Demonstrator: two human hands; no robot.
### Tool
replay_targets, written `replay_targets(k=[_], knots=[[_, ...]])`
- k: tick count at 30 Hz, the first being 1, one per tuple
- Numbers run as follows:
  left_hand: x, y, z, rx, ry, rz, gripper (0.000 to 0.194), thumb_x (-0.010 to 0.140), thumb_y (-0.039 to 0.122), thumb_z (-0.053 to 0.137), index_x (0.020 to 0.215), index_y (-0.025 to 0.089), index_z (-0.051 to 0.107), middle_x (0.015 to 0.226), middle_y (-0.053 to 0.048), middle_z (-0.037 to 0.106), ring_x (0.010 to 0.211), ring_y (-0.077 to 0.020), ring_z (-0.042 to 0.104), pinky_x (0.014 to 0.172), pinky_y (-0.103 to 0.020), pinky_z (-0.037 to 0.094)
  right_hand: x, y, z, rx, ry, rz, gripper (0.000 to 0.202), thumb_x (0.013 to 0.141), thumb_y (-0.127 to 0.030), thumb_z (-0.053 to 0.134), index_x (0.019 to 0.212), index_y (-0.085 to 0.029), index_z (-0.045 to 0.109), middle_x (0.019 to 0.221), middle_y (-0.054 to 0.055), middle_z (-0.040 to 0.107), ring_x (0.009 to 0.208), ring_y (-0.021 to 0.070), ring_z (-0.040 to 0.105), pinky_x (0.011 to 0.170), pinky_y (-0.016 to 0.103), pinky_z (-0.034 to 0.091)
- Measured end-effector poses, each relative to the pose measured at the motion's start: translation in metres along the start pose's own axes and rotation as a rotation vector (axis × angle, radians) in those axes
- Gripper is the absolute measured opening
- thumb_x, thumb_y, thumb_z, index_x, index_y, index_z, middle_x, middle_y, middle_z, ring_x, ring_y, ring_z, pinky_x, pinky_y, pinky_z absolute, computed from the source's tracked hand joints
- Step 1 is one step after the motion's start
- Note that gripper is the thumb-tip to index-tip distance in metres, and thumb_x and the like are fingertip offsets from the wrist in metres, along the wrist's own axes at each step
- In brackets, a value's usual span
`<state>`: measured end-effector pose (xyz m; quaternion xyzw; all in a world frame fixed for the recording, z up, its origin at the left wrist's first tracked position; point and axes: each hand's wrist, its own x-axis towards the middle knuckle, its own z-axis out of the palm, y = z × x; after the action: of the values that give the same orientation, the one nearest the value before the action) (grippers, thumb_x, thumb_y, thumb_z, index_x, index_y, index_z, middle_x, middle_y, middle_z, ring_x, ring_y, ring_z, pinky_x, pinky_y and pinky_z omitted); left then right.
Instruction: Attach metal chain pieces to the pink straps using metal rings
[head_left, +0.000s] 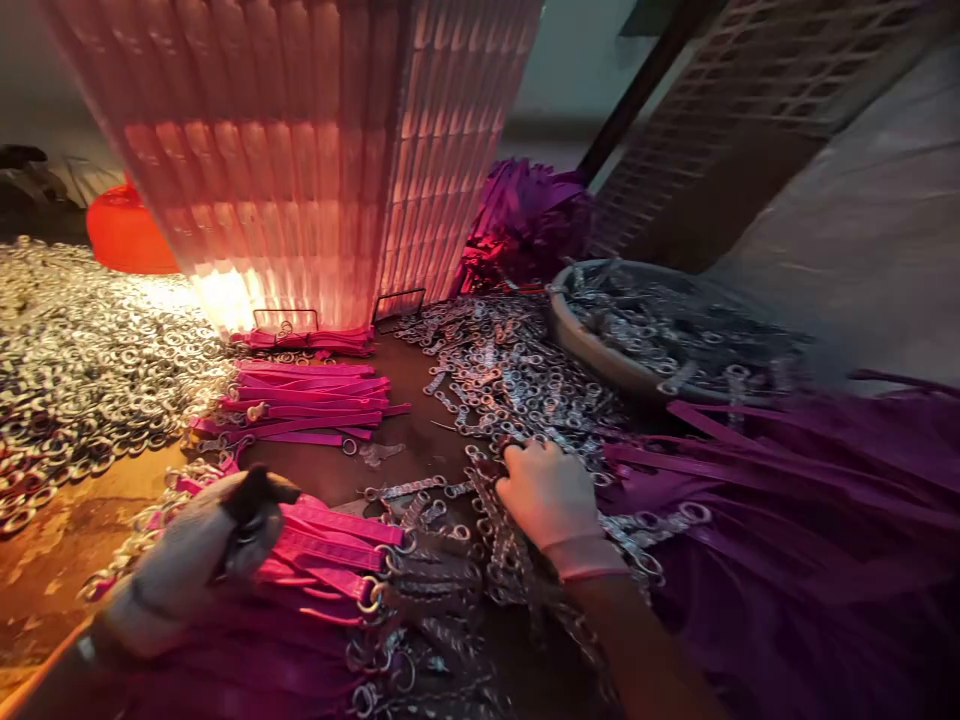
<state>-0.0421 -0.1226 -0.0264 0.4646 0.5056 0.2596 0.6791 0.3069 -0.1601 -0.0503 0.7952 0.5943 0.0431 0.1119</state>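
Observation:
My left hand (210, 545), in a pale glove with dark coverings at the fingers, is at the left over a bundle of pink straps (337, 550). Its fingers are curled, and what they hold is hidden. Metal rings and short chain-like pieces (442, 575) hang from the straps' right ends. My right hand (551, 495), also in a pale glove, is closed at the near edge of a heap of metal ring-ended chain pieces (510, 370). Its fingertips point away from me among the pieces, and I cannot make out what is between them.
Loose metal rings (90, 370) are heaped at the left. More pink straps (307, 400) lie before a translucent corrugated panel (300, 170), near a glowing orange lamp (131, 230). A round basin (630, 365) of metal pieces stands at the right, beside purple straps (810, 500).

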Motion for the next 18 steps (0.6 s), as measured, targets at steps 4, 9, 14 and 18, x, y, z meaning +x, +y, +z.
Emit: replay_targets(k=[4,9,14,18], knots=[[0.024,-0.003,0.038,-0.419,-0.251,-0.323,0.052,0.084,0.061,0.057,0.094,0.011,0.064,0.062,-0.005,0.062,0.035,-0.0068,0.040,0.032,-0.017,0.022,0.024,0.009,0.028,-0.049,-0.139,0.004,0.030,0.083,-0.005,0.046,0.092,-0.006,0.074,0.091,0.021,0.071,0.093,0.0322,0.067,0.069,0.035,0.045],[0.023,0.002,0.040,-0.390,-0.313,-0.315,0.035,0.083,0.039,0.061,0.097,0.007,0.066,0.072,-0.011,0.068,0.038,-0.0072,0.047,0.034,-0.018,0.029,0.012,0.019,0.035,0.024,-0.051,0.054,0.032,0.083,-0.006,0.040,0.091,-0.006,0.071,0.091,0.023,0.069,0.093,0.0344,0.066,0.068,0.037,0.046],[0.009,0.001,0.043,-0.172,-0.271,-0.145,0.023,0.079,0.031,0.068,0.091,0.012,0.065,0.063,-0.002,0.063,0.037,-0.0048,0.039,0.034,-0.017,0.027,-0.014,-0.003,0.019,0.757,0.159,-0.165,0.041,0.077,-0.011,0.040,0.109,-0.016,0.066,0.092,0.011,0.072,0.084,0.0243,0.068,0.075,0.034,0.051],[0.006,-0.002,0.048,-0.041,-0.249,-0.083,0.035,0.085,0.044,0.061,0.076,0.011,0.067,0.044,0.003,0.047,0.035,-0.0058,0.036,0.035,-0.018,0.027,-0.045,-0.058,-0.008,0.992,0.213,-0.527,0.033,0.083,-0.016,0.050,0.113,-0.020,0.063,0.101,0.008,0.071,0.089,0.0208,0.067,0.077,0.031,0.053]])
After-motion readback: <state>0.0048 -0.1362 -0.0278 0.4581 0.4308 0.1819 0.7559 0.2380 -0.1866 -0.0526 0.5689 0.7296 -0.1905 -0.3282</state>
